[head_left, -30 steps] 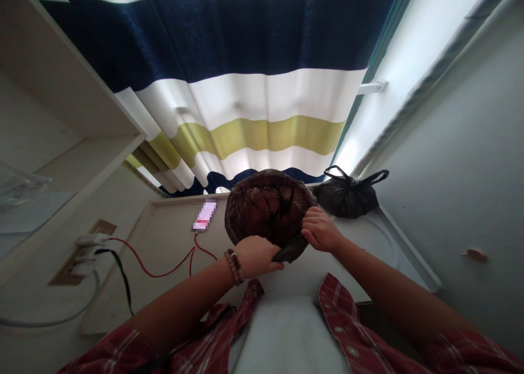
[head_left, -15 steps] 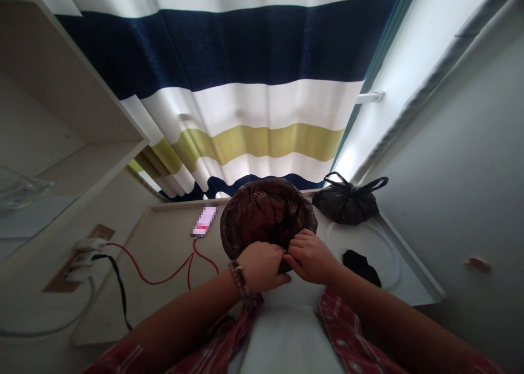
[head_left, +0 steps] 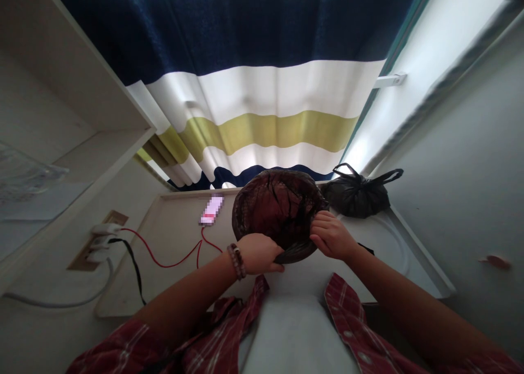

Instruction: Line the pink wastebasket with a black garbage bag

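Note:
A round bin (head_left: 282, 199), reddish inside and lined with a thin black plastic bag, stands in front of me with its mouth facing up toward me. At its near left rim my left hand (head_left: 257, 254), with a beaded bracelet on the wrist, is closed on the bag's edge. My right hand (head_left: 333, 236) grips the bag's edge at the near right side of the rim. Between the two hands a dark strip of the bag hangs over the rim. Most fingertips are hidden behind the plastic.
A tied black plastic bag (head_left: 358, 194) sits at the table's (head_left: 172, 221) back right corner. A phone (head_left: 212, 209) lies at the back left on a red cable. Plugs fill a wall socket (head_left: 96, 243) at left. A striped curtain (head_left: 262, 95) hangs behind.
My right hand has moved right along the rim, away from my left hand, so the bag's edge between them shows. The view has shifted slightly.

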`<action>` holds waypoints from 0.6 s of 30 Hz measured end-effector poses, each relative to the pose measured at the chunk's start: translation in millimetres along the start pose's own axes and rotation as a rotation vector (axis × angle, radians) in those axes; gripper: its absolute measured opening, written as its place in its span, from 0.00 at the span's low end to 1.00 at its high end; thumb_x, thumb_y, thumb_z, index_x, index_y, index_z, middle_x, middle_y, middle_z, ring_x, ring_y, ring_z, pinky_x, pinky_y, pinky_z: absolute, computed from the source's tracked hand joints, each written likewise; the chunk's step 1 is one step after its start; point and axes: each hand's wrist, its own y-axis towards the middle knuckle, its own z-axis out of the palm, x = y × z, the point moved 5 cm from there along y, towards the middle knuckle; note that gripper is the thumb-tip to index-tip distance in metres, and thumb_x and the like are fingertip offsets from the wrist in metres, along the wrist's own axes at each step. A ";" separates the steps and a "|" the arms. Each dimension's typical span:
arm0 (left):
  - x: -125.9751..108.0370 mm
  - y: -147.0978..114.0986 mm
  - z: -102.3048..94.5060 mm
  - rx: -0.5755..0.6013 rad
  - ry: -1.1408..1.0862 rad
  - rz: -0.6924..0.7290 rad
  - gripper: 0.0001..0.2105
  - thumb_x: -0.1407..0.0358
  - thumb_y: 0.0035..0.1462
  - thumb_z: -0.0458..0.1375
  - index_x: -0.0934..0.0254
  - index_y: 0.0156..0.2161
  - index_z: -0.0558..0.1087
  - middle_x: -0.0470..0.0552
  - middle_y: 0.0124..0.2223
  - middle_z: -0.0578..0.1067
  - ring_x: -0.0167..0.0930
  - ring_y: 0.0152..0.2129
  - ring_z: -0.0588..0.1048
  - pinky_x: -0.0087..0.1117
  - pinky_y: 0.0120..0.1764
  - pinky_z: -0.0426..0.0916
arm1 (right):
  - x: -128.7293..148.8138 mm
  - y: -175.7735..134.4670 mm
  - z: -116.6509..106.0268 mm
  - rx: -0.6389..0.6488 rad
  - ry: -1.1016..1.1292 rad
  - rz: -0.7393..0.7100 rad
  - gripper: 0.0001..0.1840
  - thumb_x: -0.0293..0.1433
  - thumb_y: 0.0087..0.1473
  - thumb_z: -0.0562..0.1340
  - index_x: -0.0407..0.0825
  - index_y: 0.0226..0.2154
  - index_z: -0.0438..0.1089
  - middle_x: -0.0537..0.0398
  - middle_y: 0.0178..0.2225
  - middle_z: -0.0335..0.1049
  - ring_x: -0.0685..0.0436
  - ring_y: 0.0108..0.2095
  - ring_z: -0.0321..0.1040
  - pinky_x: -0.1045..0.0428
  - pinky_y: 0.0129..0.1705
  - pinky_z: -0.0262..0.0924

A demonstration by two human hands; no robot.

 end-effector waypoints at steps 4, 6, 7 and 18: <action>11.7 -6.0 0.5 0.010 0.001 0.049 0.16 0.49 0.56 0.57 0.55 0.43 0.77 0.51 0.35 0.80 0.39 0.33 0.79 0.33 0.32 0.68 | -8.0 1.0 2.5 -0.022 0.008 -0.007 0.14 0.32 0.59 0.53 0.50 0.23 0.60 0.54 0.24 0.62 0.44 0.30 0.56 0.44 0.41 0.52; 17.1 -9.6 -0.6 -0.001 0.000 0.066 0.16 0.49 0.56 0.57 0.56 0.43 0.77 0.51 0.36 0.80 0.39 0.34 0.78 0.33 0.32 0.68 | -8.7 0.9 4.7 -0.056 0.016 -0.004 0.14 0.31 0.59 0.53 0.50 0.22 0.58 0.54 0.23 0.61 0.45 0.30 0.55 0.44 0.41 0.51; 19.1 -11.3 -1.5 -0.009 -0.002 0.073 0.16 0.49 0.57 0.57 0.56 0.42 0.77 0.51 0.36 0.80 0.39 0.34 0.78 0.33 0.33 0.68 | -8.2 0.7 5.9 -0.077 0.019 0.000 0.14 0.31 0.58 0.53 0.50 0.22 0.58 0.54 0.23 0.61 0.45 0.29 0.54 0.44 0.40 0.51; -17.2 11.2 -5.1 -0.216 -0.083 -0.160 0.26 0.44 0.58 0.52 0.64 0.46 0.74 0.58 0.39 0.78 0.42 0.37 0.77 0.39 0.40 0.69 | 9.2 2.0 16.6 -0.174 -0.018 0.083 0.15 0.31 0.58 0.53 0.50 0.20 0.57 0.55 0.21 0.60 0.46 0.28 0.53 0.45 0.39 0.49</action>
